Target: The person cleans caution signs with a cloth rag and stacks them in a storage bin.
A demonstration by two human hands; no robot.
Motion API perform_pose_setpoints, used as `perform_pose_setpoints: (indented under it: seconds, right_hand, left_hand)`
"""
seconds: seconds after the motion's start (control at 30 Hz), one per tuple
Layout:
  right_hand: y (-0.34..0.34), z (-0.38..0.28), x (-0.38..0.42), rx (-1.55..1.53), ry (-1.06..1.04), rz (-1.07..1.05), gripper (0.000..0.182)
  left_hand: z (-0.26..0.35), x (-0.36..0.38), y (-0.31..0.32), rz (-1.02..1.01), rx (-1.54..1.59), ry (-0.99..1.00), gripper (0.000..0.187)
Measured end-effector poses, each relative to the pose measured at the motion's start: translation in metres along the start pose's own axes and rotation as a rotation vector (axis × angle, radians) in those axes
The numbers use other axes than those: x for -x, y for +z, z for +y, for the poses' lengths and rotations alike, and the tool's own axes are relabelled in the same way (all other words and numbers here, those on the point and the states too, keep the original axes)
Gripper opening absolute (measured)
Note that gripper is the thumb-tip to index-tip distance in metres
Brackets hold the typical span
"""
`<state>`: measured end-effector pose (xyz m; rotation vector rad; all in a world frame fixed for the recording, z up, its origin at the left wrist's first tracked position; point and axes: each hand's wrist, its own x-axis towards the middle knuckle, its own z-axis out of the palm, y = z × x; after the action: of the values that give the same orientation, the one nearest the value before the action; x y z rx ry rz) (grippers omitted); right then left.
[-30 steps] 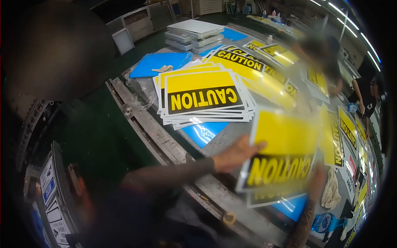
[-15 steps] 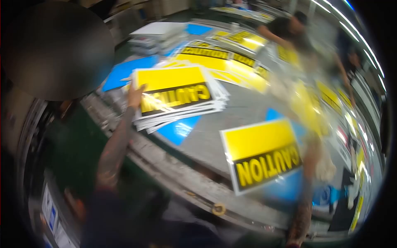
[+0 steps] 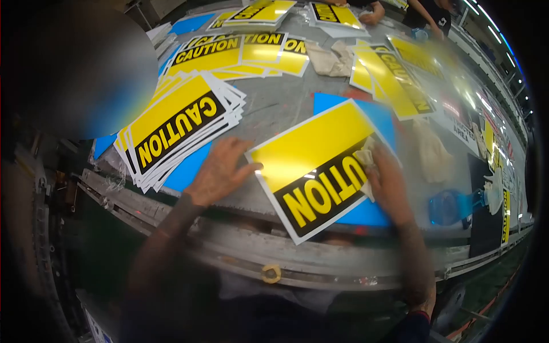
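Note:
A yellow and black CAUTION sign lies tilted on a blue sheet in front of me. My left hand is open at the sign's left edge, its thumb tip at the border. My right hand presses a white cloth onto the sign's right side, fingers closed round it and covering some of the lettering. To the left, a fanned stack of CAUTION signs sits on another blue sheet.
More signs spread at the back, with a crumpled cloth beside them. A blue transparent bottle lies at the right. A tape roll rests on the front rail. Co-workers' hands show at the far side.
My view has turned right. My left hand has left the stack and come to the single sign. My right hand, blurred earlier, now holds the cloth against that sign.

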<state>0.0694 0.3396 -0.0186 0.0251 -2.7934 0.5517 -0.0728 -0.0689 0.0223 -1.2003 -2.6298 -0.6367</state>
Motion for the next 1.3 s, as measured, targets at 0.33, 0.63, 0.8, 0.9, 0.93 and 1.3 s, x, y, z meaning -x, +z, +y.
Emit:
perform_pose_setpoints:
  seconds: [0.33,0.63,0.8,0.9,0.93,1.3]
  right_hand:
    - [0.004,0.006,0.001,0.06,-0.027,0.118,0.048]
    - [0.007,0.007,0.003,0.123,0.088,0.079,0.049]
    - [0.009,0.004,0.003,0.116,0.122,0.079,0.049]
    - [0.006,0.006,0.0,0.113,0.113,0.084,0.049]
    - [0.008,0.005,0.002,0.114,0.116,0.079,0.049]
    - [0.008,0.004,0.002,0.138,0.119,0.064,0.049]
  left_hand:
    - [0.006,-0.044,0.011,-0.412,0.259,-0.638,0.062]
    - [0.012,-0.026,0.007,-0.373,0.075,-0.316,0.108]
    - [0.011,-0.028,0.005,-0.406,0.16,-0.437,0.105]
    - [0.013,-0.034,0.005,-0.383,0.158,-0.449,0.1]
    - [0.008,-0.031,0.008,-0.372,0.161,-0.433,0.099]
    - [0.009,-0.039,0.008,-0.405,0.182,-0.533,0.085]
